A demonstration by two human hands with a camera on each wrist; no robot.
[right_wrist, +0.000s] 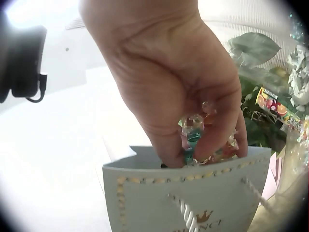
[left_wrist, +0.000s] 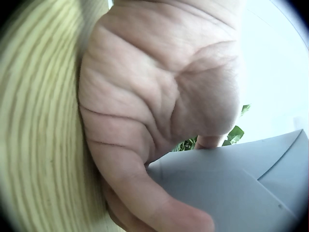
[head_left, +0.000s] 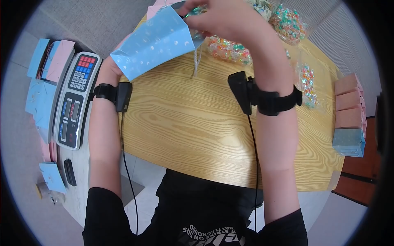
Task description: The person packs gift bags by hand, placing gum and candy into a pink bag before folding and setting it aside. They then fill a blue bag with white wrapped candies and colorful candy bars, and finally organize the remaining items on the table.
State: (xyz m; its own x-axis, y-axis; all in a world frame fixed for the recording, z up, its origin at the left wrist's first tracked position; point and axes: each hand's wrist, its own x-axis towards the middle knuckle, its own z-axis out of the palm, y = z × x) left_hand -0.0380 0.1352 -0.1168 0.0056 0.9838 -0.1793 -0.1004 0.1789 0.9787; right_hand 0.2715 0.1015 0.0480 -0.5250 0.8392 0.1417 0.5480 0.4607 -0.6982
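Note:
A light-blue paper gift bag (head_left: 158, 43) with white specks and rope handles tilts over the table, its mouth toward the far side. My left hand (left_wrist: 154, 92) holds it by its side, fingers bent round the paper; in the head view the bag hides most of that hand. At the bag's mouth, my right hand (head_left: 223, 18) grips several wrapped candies (right_wrist: 193, 137) in shiny clear and green wrappers. Its fingertips dip just inside the rim (right_wrist: 217, 169), beside the rope handle (right_wrist: 186, 212).
Piles of wrapped candies (head_left: 230, 51) lie beyond the bag, with a clear container of candies (head_left: 289, 24) behind and another (head_left: 308, 84) at right. A digital scale (head_left: 78, 100) stands left. Pink bags (head_left: 349, 102) line the right edge; folded blue bags (head_left: 41, 98) lie far left.

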